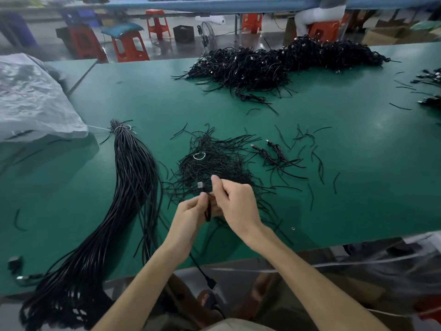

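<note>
Near edge of the green table (pixel 334 139), centre: both hands are on one black USB cable (pixel 208 212), folded into a short hank and held just above the tabletop.

- Left hand (pixel 191 211): fingers curled, thumb clamped on the hank.
- Right hand (pixel 235 199): thumb and fingertips pinched together on the top of the hank, just below the silver plug (pixel 200 186).
- Second plug (pixel 212 283) on the same cable hangs off the near table edge.
- One loose pile of black twist ties (pixel 214 161) lies directly beyond the hands, with one white ring (pixel 199 156) on it.
- Two coiled cables (pixel 274 155) lie right of the pile, side by side.
- One long cable bundle (pixel 133 187) on the left is tied at its far end and drapes over the near edge.
- One large heap of coiled cables (pixel 286 60) is at far right.
- One white plastic sack (pixel 35 99) is at far left.
</note>
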Action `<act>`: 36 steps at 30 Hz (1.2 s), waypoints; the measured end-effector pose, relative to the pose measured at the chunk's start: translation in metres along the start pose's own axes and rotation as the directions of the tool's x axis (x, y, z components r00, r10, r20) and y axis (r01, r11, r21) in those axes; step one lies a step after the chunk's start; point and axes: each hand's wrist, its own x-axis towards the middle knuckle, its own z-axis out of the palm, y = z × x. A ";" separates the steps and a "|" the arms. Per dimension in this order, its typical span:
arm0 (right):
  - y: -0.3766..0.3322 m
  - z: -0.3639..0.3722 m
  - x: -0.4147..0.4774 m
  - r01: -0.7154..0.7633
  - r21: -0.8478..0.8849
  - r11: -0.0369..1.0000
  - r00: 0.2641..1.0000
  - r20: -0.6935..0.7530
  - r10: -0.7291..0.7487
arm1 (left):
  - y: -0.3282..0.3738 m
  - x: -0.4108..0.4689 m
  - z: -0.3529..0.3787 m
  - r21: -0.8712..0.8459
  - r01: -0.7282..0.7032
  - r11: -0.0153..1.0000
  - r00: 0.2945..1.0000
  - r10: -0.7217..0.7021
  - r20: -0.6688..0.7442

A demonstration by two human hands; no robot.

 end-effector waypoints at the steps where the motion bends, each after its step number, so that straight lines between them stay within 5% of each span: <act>1: -0.002 0.002 -0.005 0.033 -0.049 0.998 0.999 0.010 -0.032 | 0.002 0.000 0.001 -0.111 0.019 0.994 1.000 -0.019 0.002; 10: 0.008 0.007 -0.027 0.331 -0.368 0.869 0.940 0.049 -0.338 | 0.012 0.005 -0.002 -0.640 0.196 0.743 0.978 -0.192 0.076; 14: 0.009 0.009 -0.034 0.258 -0.301 0.918 0.965 0.131 -0.228 | 0.008 0.005 -0.002 -0.703 0.188 0.686 0.966 -0.259 0.006; 17: 0.008 0.008 -0.034 0.015 -0.181 0.983 0.970 0.243 0.030 | 0.012 0.005 -0.005 -0.697 0.132 0.704 0.976 -0.215 -0.032; 22: 0.008 0.003 -0.022 -0.294 0.074 0.953 0.881 0.409 0.240 | 0.017 0.001 -0.011 -0.570 0.077 0.818 0.997 -0.072 0.030; 25: 0.008 0.001 -0.010 -0.435 0.243 0.867 0.798 0.550 0.246 | 0.014 0.001 -0.011 -0.435 0.096 0.895 0.994 -0.063 0.088; 31: 0.015 0.002 -0.011 -0.435 0.358 0.826 0.838 0.496 0.226 | 0.013 0.003 -0.017 -0.215 0.112 0.970 0.969 -0.059 0.240; 36: 0.016 -0.002 -0.021 -0.415 0.410 0.813 0.878 0.414 0.239 | 0.026 0.003 -0.034 0.128 0.016 0.992 0.941 -0.058 0.334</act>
